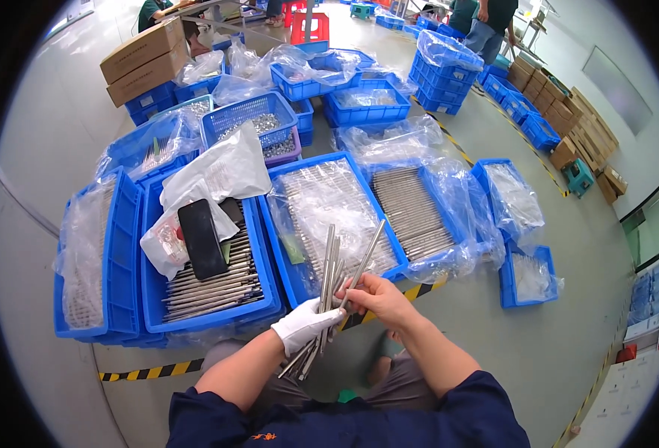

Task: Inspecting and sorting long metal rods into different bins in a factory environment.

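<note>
My left hand (303, 327), in a white glove, is closed round a bundle of slim metal rods (329, 257) that stands roughly upright over my lap. Bare, my right hand (382, 300) pinches one metal rod (368, 250) near its lower part; this rod leans to the right, against the bundle's side. Just beyond my hands, a blue bin (278, 231) holds rods under clear plastic wrap (329, 201). To its right are rows of bare rods (412, 213). In the bin on the left, more rods (214, 293) lie beneath a black phone (202, 239) and a white plastic bag (232, 168).
A plastic-covered blue bin (124, 254) stands at far left. Behind are a blue basket (217, 133) of small metal parts and cardboard boxes (143, 63). Smaller bins (527, 280) sit on the floor at right, past black-and-yellow tape (456, 145). Other people (490, 30) are at the back.
</note>
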